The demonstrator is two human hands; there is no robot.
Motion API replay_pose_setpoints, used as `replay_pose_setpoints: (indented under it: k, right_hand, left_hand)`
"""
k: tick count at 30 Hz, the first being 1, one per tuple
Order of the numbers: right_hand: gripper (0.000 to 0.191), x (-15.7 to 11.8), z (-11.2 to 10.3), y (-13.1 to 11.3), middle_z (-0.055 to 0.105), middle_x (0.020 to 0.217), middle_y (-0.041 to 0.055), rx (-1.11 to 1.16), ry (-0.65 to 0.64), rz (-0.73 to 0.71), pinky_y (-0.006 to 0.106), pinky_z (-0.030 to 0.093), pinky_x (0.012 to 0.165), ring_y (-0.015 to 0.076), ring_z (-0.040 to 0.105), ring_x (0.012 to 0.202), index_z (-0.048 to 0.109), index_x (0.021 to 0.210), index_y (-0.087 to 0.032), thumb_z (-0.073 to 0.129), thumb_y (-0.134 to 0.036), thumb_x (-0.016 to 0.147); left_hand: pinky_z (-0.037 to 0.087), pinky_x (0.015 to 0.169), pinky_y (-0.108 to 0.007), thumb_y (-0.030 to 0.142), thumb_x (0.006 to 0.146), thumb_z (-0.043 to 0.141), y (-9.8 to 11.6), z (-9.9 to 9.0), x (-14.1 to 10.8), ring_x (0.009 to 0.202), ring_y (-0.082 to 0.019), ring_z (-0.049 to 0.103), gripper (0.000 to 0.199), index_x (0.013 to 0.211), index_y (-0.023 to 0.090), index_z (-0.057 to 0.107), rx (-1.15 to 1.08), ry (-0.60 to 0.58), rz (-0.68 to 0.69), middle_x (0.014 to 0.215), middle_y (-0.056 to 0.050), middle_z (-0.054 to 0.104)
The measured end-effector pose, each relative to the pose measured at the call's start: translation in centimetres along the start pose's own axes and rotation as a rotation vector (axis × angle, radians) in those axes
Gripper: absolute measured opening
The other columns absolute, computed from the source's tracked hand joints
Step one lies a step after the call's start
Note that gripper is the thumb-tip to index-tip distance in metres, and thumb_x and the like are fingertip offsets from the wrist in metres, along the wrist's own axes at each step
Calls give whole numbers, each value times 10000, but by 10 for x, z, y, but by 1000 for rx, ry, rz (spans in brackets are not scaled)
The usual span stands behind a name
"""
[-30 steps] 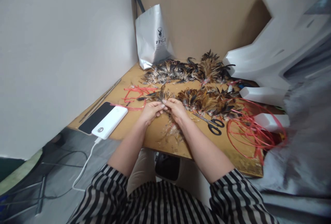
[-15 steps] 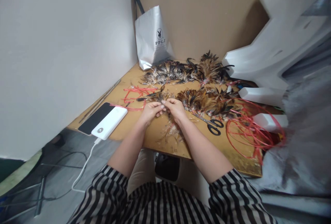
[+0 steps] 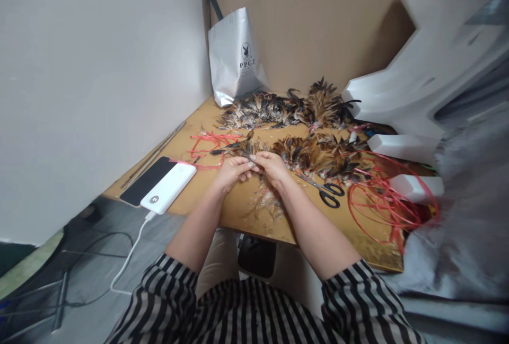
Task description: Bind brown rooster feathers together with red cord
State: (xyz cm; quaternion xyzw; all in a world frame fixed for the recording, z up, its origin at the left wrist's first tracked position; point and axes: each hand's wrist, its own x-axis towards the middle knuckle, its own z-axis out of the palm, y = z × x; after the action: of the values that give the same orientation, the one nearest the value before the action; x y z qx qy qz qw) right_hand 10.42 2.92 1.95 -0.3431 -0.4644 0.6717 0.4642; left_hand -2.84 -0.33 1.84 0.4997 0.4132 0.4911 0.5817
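Note:
My left hand [image 3: 234, 172] and my right hand [image 3: 271, 167] meet over the front middle of the table, thumbs almost touching. Both are closed in a pinch on a small bunch of brown and dark feathers [image 3: 247, 147], whose tips stick up beyond my fingers. The lower ends of the bunch are hidden by my hands. Just right of my right hand lies a row of brown feather bunches [image 3: 318, 156]. Scissors with black handles [image 3: 328, 194] rest in front of that row. Pale feather scraps [image 3: 267, 204] are scattered under my right wrist.
A second row of feathers [image 3: 274, 109] lies farther back, before a silver bag [image 3: 233, 58]. Red plastic string lies at left [image 3: 202, 145] and in a tangle [image 3: 387, 203] at right. A phone [image 3: 147, 181] and a white power bank [image 3: 169, 187] with cable sit at the left edge.
My hands stay at nearly the same spot, with only a slight shift of the fingers around the feathers. Nothing else on the table has moved.

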Motion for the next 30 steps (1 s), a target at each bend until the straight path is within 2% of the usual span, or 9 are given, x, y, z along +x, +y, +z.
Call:
replay_pose_setpoints:
  k: [5,11,15,20,22,25,28,30]
  right_hand:
    - [272,-1,1,-2,522,461,-40,-5,-18,-19,204,315,462,69,440,441,570,579,-149,731,-360,522]
    - [290,-3,3,-5,509,472,-50,-140,34,-98,203,302,461,55,401,435,559,559,-153,708,-401,539]
    - [301,-4,4,-6,497,450,-48,-137,20,-112,204,303,455,59,399,426,541,545,-158,686,-420,573]
    - [261,-2,4,-5,579,555,-16,-157,56,-134,219,365,502,82,469,479,610,684,-159,681,-393,593]
    - [266,-2,2,-4,615,647,7,-271,37,-216,236,399,557,101,510,542,628,766,-160,679,-367,606]
    - [230,-5,2,-4,623,751,30,-571,48,-420,254,408,613,123,527,613,632,822,-171,632,-345,672]
    - [164,-12,3,-6,605,804,41,-885,68,-613,262,393,662,140,521,679,620,841,-186,567,-305,741]
    - [135,-16,4,-8,594,824,51,-1039,54,-693,265,379,698,156,519,741,604,843,-186,543,-277,764]
  left_hand:
    - [288,416,-181,326,665,653,-3,-2,1,409,-43,423,222,701,107,660,-19,-9,12,503,-11,570]
    - [309,414,-168,327,652,669,-5,-4,2,431,-45,460,227,671,102,648,-11,10,0,550,-30,590]
    - [327,418,-154,302,649,679,-5,-4,2,457,-40,480,209,683,100,640,-59,-3,-15,609,-36,611]
    - [352,421,-134,250,642,689,-7,-9,5,493,-36,506,180,732,104,637,-244,45,-26,689,-39,633]
    - [369,429,-127,210,633,694,-7,-11,7,508,-39,526,158,740,109,634,-348,77,-36,682,-31,634]
    - [399,449,-129,162,638,681,-8,-14,9,531,-54,556,127,747,115,636,-447,110,-65,653,-25,632]
    - [427,479,-141,158,665,658,-8,-15,9,564,-66,576,119,773,113,640,-451,104,-80,699,-44,652]
    - [438,496,-147,167,672,656,-9,-15,9,583,-71,585,133,792,111,641,-443,101,-85,735,-56,661]
